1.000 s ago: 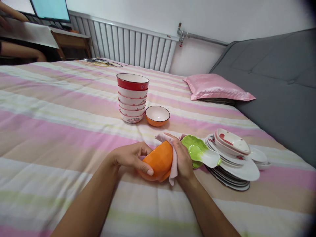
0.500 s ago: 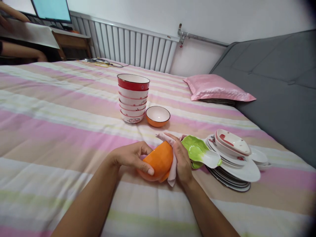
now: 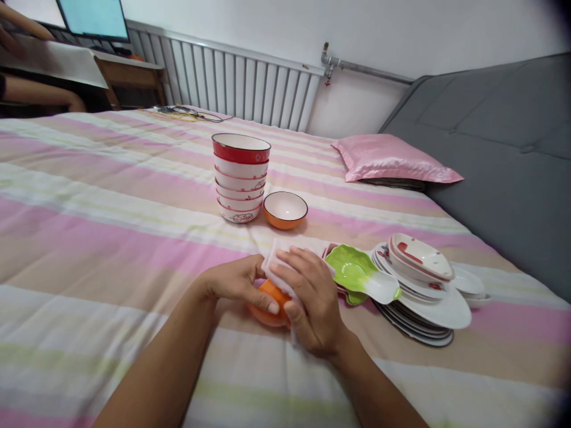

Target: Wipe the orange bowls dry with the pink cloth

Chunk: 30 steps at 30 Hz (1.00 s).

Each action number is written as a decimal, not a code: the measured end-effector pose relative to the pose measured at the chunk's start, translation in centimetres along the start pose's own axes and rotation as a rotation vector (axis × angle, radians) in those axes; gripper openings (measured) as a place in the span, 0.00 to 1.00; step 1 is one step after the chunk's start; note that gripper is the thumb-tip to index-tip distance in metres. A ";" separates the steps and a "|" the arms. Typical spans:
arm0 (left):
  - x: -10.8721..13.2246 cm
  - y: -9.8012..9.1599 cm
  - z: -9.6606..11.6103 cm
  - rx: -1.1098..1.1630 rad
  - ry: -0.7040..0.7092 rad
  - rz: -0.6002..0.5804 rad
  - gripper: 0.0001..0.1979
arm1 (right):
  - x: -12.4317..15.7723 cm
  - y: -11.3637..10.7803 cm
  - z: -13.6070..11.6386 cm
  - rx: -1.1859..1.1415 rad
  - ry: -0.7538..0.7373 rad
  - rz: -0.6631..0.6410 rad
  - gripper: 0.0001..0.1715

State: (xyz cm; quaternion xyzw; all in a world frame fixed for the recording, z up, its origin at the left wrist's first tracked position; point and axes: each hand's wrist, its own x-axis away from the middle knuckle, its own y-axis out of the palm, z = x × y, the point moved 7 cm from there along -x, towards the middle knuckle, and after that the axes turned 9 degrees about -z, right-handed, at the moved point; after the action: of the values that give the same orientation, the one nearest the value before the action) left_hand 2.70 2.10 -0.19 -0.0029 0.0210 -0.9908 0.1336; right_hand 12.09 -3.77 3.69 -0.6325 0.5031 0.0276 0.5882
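Note:
An orange bowl [image 3: 267, 310] lies tilted on its side low over the striped bedspread, partly hidden by my hands. My left hand [image 3: 238, 284] grips its left side, the thumb pressed on the outside. A pale pink cloth [image 3: 280, 249] covers the bowl's upper right part, and my right hand [image 3: 307, 297] holds it there with fingers laid across it. Beyond my hands stands a second orange bowl [image 3: 285, 215], upright with a white inside. Left of that bowl rises a stack of white and red bowls [image 3: 241, 178].
Right of my hands are green leaf-shaped dishes [image 3: 350, 267] and a pile of plates [image 3: 446, 306] topped by small oval bowls [image 3: 422, 258]. A pink pillow [image 3: 392, 157] lies by the grey headboard [image 3: 491, 113]. Another person's arm [image 3: 27, 24] shows at a desk, back left.
My right hand and the cloth have moved left, from the bowl's right side over its top, and now cover more of it. My left hand has stayed in place.

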 end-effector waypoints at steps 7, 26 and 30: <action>0.1 -0.3 -0.3 -0.009 -0.024 0.068 0.11 | 0.0 0.4 -0.9 0.101 -0.028 0.004 0.21; -0.1 0.5 -0.1 0.081 -0.056 -0.029 0.08 | 1.6 1.5 6.1 -0.790 0.486 0.271 0.21; 0.0 0.4 -0.4 0.047 -0.055 -0.031 0.10 | 2.1 3.0 7.6 -1.090 0.621 0.362 0.20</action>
State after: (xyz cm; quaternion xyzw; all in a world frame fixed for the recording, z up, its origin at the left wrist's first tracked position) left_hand 2.84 1.73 -0.63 -0.0275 -0.0061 -0.9925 0.1189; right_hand 15.33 1.41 -2.12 -0.7241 0.6621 0.1932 -0.0034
